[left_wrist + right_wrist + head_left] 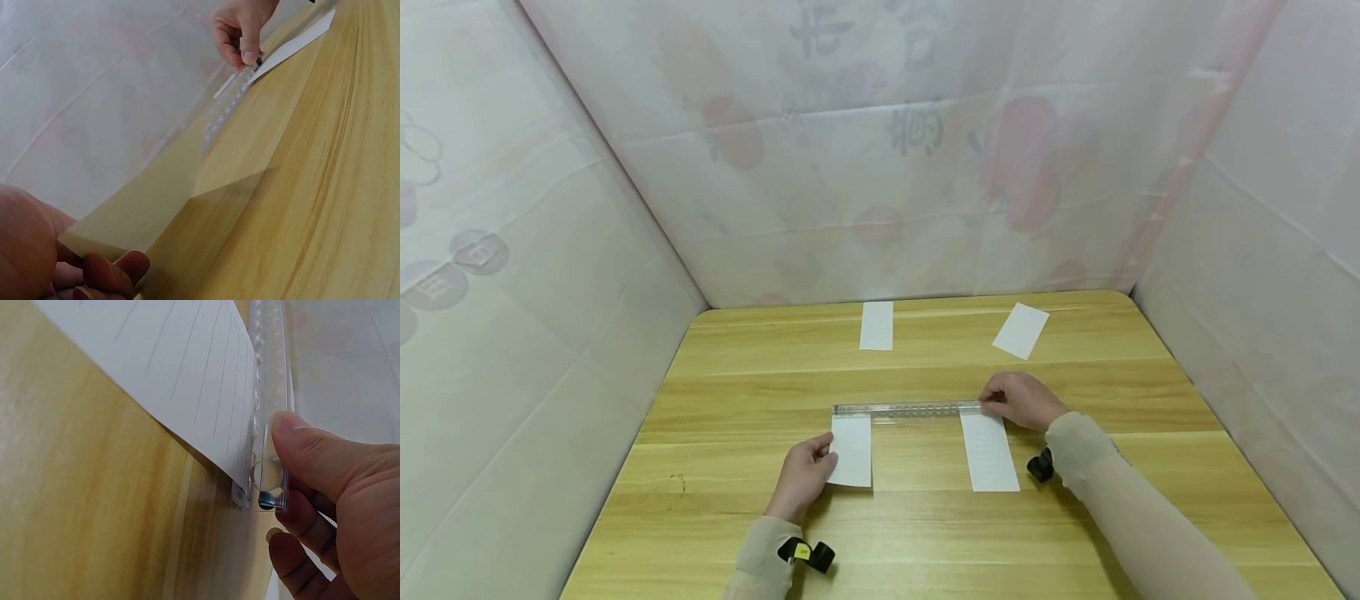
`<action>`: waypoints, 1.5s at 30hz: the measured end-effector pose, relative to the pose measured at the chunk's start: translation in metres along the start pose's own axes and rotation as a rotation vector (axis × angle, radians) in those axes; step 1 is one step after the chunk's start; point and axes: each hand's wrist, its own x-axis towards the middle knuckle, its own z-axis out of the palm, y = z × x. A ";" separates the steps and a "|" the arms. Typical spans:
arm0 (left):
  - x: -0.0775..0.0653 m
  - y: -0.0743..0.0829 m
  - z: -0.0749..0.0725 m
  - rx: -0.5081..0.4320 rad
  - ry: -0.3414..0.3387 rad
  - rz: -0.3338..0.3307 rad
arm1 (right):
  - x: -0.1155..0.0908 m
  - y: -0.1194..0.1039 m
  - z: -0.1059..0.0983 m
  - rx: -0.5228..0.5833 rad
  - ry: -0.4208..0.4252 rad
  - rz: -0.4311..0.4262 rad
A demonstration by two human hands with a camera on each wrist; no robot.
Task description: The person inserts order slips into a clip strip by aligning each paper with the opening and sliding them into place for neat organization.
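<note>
A clear, ruler-like plastic strip [917, 410] with a row of round marks lies crosswise over the top edges of two white paper sheets. My right hand [1021, 400] pinches its right end between thumb and fingers, as the right wrist view shows close up. Beneath that end is the lined right sheet [187, 381]. My left hand [802, 472] pinches the left edge of the left sheet [852, 450], which is lifted a little from the table in the left wrist view. The strip's left end reaches the top of this sheet.
Two more white paper slips lie near the table's back edge, one upright [876, 326] and one slanted [1021, 331]. Pale printed fabric [880, 167] walls in the wooden table [737, 367] at the back and sides.
</note>
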 end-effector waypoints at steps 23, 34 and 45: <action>-0.002 0.004 0.006 0.011 0.031 -0.003 | -0.001 -0.002 0.001 0.013 0.009 0.000; -0.012 0.007 0.004 0.097 0.025 0.050 | -0.002 -0.004 -0.002 0.021 0.010 0.022; -0.010 0.006 0.004 0.138 0.038 0.050 | 0.000 -0.004 0.002 0.024 -0.001 0.020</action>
